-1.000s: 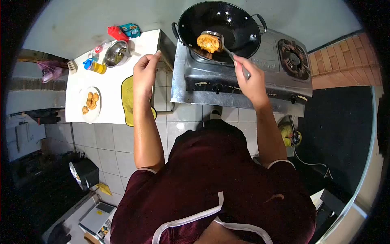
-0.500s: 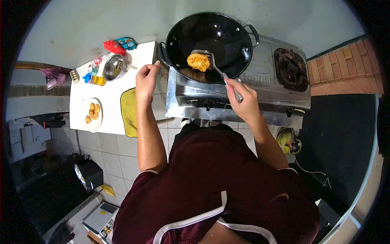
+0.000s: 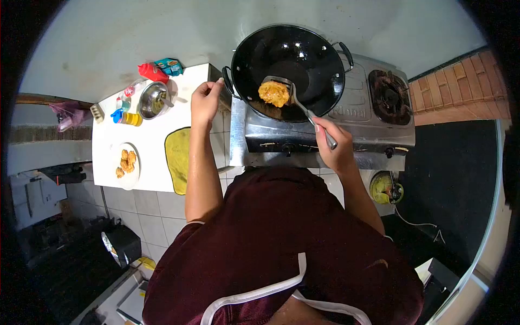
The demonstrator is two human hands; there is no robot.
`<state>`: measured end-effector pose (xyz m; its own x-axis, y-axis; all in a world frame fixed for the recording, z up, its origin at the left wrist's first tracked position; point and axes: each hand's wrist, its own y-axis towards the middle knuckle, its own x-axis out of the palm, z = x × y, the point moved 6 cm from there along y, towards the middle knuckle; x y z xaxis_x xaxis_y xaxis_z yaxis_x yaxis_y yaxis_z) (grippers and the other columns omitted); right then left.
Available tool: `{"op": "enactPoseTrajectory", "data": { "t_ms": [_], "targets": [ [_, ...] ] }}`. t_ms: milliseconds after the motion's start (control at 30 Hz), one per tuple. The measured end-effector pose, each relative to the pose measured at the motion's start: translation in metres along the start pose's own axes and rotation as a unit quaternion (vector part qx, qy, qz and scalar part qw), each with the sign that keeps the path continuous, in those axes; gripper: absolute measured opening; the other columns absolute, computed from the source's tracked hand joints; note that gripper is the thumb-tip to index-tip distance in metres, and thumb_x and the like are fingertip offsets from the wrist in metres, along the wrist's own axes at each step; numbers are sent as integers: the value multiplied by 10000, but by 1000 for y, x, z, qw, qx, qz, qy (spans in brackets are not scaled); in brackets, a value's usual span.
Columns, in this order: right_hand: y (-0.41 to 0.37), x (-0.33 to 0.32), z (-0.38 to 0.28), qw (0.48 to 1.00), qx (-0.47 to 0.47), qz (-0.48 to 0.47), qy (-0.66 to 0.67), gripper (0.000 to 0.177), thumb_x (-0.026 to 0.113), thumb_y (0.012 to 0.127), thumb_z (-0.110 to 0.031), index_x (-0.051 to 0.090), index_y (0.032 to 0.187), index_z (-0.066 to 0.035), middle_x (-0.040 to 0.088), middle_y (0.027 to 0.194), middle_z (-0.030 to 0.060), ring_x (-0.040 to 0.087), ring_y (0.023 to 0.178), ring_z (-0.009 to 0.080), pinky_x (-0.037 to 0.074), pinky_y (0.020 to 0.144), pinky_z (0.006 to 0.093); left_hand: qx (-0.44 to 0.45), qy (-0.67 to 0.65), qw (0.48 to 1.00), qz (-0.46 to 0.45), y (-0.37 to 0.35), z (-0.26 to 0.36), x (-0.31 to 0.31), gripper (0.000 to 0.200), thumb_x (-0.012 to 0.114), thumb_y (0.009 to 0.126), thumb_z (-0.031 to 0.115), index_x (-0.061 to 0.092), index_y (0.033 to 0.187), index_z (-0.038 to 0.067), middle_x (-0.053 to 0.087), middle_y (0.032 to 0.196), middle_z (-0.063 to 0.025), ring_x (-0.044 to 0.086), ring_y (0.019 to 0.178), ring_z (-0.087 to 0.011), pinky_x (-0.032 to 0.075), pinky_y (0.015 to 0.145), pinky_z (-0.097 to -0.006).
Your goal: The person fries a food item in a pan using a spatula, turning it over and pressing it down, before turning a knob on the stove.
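1. Hands first: the right hand point(image 3: 336, 149) is closed around the end of a metal spatula point(image 3: 303, 108). The left hand point(image 3: 206, 100) is loosely curled and holds nothing, at the counter's edge just beside the wok's near handle; contact cannot be told.
2. Pale floor tiles point(image 3: 146, 200) are seen below, with a brick patch to the right.
3. A steel two-burner stove point(image 3: 346, 130) is set against the wall, its right burner point(image 3: 391, 95) bare.
4. A white counter point(image 3: 146, 135) adjoins the stove's left side and carries a yellow cloth point(image 3: 179, 160), a steel bowl point(image 3: 153, 100), bottles and a plate point(image 3: 122, 176) of fried pieces.
5. A black wok point(image 3: 303, 59) occupies the left burner; it is judged heavy, hot and oily, best steadied by its side handle.
6. The spatula is judged stiff and light, and is gripped far from the heat.
7. A golden fried piece point(image 3: 273, 93) is carried on the spatula blade over the wok's near side. It is judged light, crisp, greasy and liable to slide, so it is better supported from beneath than pinched.
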<state>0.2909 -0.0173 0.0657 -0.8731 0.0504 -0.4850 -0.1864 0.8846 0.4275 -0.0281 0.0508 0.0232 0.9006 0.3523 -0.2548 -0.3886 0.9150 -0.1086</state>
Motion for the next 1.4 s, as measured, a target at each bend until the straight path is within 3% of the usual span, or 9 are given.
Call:
{"op": "enactPoseTrajectory", "data": {
  "t_ms": [100, 333, 733, 800, 1033, 1100, 1400],
  "targets": [
    [-3, 6, 3, 999, 13, -7, -37, 200, 614, 833, -23, 632, 1032, -12, 674, 892, 174, 676, 797, 291, 517, 686, 331, -40, -2, 999, -24, 6, -7, 1, 268, 659, 869, 262, 613, 741, 31, 499, 642, 53, 385, 588, -38, 307, 524, -205],
    [-1, 9, -6, 999, 38, -6, -23, 200, 611, 840, -31, 635, 1037, -17, 673, 934, 169, 672, 833, 280, 513, 723, 335, -35, -43, 997, -52, 12, -14, 8, 250, 667, 865, 255, 611, 744, 43, 486, 641, 63, 372, 582, -33, 288, 516, -204],
    [-7, 13, -5, 998, 28, -7, -52, 221, 631, 826, -38, 652, 1045, -43, 675, 922, 154, 658, 827, 295, 508, 738, 350, -52, -49, 997, -38, 7, -13, 8, 245, 659, 870, 256, 609, 751, 47, 467, 631, 71, 346, 568, -28, 263, 496, -212],
    [-7, 13, -6, 999, 33, -11, -40, 222, 634, 823, -37, 653, 1043, -47, 675, 919, 151, 655, 822, 296, 505, 736, 351, -27, -38, 998, -38, 6, -15, 7, 275, 659, 865, 333, 603, 752, 89, 435, 606, 84, 326, 528, -25, 228, 480, -204],
    [-4, 16, -13, 999, 4, -12, -47, 236, 635, 816, -17, 647, 1050, -50, 673, 928, 150, 652, 815, 288, 504, 729, 353, -53, -54, 997, -18, 1, -15, 3, 268, 649, 878, 266, 593, 719, 58, 465, 629, 72, 346, 559, -26, 266, 490, -210],
    [-5, 18, -10, 998, 21, -15, -59, 237, 633, 816, -14, 645, 1051, -47, 672, 927, 152, 655, 821, 289, 507, 721, 349, -29, -56, 998, -20, 5, -20, 2, 263, 662, 869, 311, 600, 755, 83, 413, 593, 88, 297, 507, -25, 214, 459, -216],
    [0, 13, -18, 999, -1, -12, -47, 222, 619, 825, -9, 639, 1045, -21, 671, 922, 155, 657, 810, 292, 513, 719, 344, -39, -57, 998, -10, -1, -14, -3, 252, 659, 874, 307, 600, 759, 90, 410, 590, 89, 300, 506, -21, 210, 455, -215]
  ]
}}
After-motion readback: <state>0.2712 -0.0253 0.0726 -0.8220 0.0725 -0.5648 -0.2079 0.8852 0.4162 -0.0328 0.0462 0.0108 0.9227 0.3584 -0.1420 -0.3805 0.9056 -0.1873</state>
